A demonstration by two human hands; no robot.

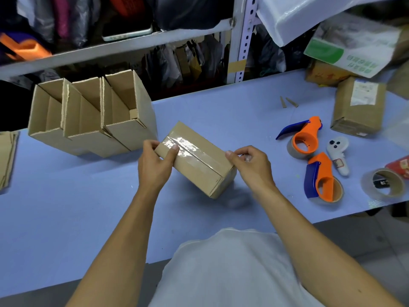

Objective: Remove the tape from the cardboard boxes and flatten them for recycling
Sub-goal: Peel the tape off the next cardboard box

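Note:
A closed brown cardboard box (200,168) lies tilted on the blue table (66,218), with clear tape (186,147) along its top seam. My left hand (155,162) grips the box's far left end, thumb on the taped top. My right hand (250,165) is at the box's near right corner and pinches a crumpled bit of clear tape between thumb and fingers. Three open, empty boxes (93,116) stand in a row at the back left.
Two orange and blue tape dispensers (303,138) (321,180), a white controller (338,154) and a bare tape roll (385,182) lie right of the box. A sealed labelled box (358,107) sits at the far right. Flat cardboard (6,158) lies at the left edge. Shelving stands behind.

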